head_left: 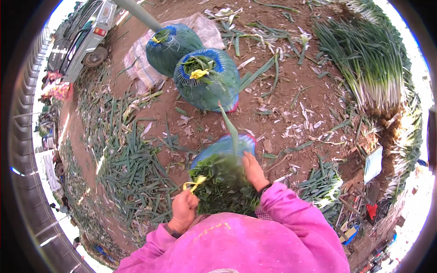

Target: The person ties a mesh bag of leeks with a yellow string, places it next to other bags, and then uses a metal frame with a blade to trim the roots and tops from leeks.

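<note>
Right in front of me stands a blue mesh bag point(216, 149) packed with cut green leek leaves point(223, 184); its contents are blurred. My left hand point(184, 208) is closed at the left of the bag, gripping a yellow tie point(195, 183) that sticks up from the fist. At the bag's right side, my right hand point(256, 170) lies against the leaves and the mesh with its fingers stretched out. One long green leaf point(231, 132) points up beyond the fingertips; I cannot tell whether they touch it.
Two full mesh bags, one nearer point(207, 91) and one behind point(168, 52), stand tied with yellow near a pale woven sheet point(198, 27). Loose leaves point(136, 159) litter the left ground. Bundled leeks point(371, 63) lie at right. A vehicle point(84, 41) stands far left.
</note>
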`<move>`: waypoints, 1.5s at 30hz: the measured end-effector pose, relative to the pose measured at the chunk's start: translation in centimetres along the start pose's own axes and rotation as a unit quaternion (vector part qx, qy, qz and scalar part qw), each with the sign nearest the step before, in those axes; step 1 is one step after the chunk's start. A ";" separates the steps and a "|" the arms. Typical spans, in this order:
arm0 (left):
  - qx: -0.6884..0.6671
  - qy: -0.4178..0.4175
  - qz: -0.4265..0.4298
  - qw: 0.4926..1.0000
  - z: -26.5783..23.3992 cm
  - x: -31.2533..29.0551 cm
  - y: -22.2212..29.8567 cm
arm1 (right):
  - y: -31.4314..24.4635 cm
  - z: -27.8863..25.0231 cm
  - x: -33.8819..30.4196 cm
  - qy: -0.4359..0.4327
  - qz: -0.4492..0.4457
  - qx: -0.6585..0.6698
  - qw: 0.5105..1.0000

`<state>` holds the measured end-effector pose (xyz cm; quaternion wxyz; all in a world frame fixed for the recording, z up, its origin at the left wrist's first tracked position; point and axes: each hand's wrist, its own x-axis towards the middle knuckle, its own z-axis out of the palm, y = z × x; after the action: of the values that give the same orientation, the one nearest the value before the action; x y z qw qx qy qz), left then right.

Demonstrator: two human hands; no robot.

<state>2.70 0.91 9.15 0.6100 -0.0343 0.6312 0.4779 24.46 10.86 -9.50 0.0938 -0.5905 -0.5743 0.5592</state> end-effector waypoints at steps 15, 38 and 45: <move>0.185 -0.049 0.007 0.981 -4.0 -4.4 3.1 | -6.7 -2.9 3.1 -0.061 -0.216 0.068 0.972; 0.302 -0.060 0.046 0.950 -5.8 -4.5 2.2 | -5.5 -1.5 4.5 -0.029 -0.112 -0.104 0.988; 0.250 -0.082 0.001 0.965 -7.2 -4.9 0.4 | -5.8 1.5 4.4 -0.128 -0.181 -0.230 0.948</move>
<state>-1.58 -6.15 11.83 0.6486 0.1592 0.6782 0.3066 18.68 15.43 -8.10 -0.0194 -0.4054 -0.7917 0.4567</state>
